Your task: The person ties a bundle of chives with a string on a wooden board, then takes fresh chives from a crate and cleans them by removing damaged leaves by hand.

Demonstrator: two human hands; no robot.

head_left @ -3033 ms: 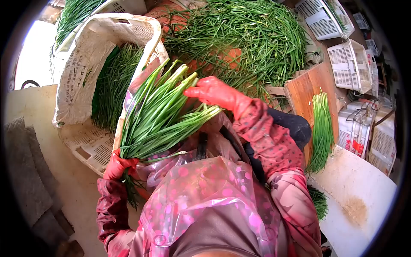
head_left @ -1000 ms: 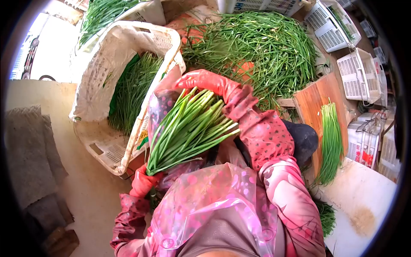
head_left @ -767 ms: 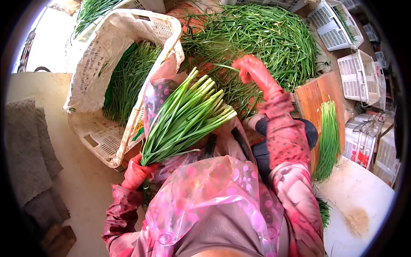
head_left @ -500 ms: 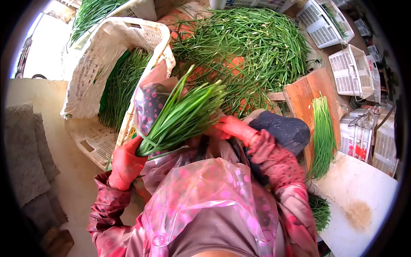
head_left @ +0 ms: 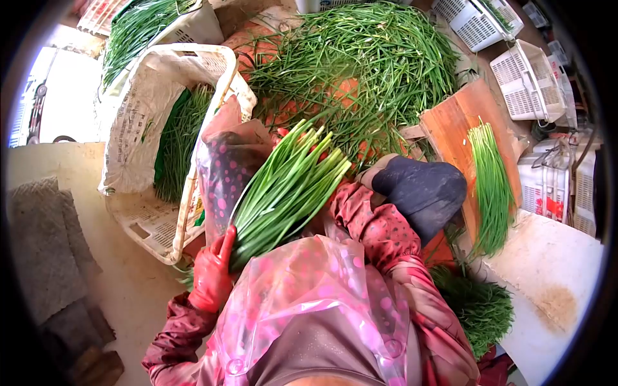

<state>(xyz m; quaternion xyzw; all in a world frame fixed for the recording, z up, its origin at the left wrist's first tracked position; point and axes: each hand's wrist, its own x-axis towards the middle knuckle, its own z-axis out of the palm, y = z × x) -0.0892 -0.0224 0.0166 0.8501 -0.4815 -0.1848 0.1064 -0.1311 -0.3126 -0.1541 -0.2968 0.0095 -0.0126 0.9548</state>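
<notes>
A thick bunch of green stalks point(head_left: 283, 193) lies slanted over my lap, its pale cut ends toward the upper right. My left hand point(head_left: 214, 270), in a red rubber glove, is wrapped round the leafy lower end, with a finger stretched along it. Behind the pale ends is my right hand point(head_left: 280, 135), also gloved in red; only bits of its fingers show past the stalks, and its grip is hidden. A pink-dotted clear apron point(head_left: 309, 276) covers my front. On a wooden board point(head_left: 444, 125) to the right rests a neat bundle of stalks point(head_left: 492, 193).
A large pile of loose stalks point(head_left: 393, 58) spreads ahead on an orange sheet. At the left stands a white lined basket point(head_left: 138, 138) with greens inside. More greens point(head_left: 476, 309) lie low at the right, near a white panel point(head_left: 547, 270). White crates point(head_left: 528, 80) stand upper right.
My right hand, earlier out over the pile with a stalk, has come back and gone behind the bunch's pale ends. My left hand still holds the leafy end, its fingers now less tightly closed.
</notes>
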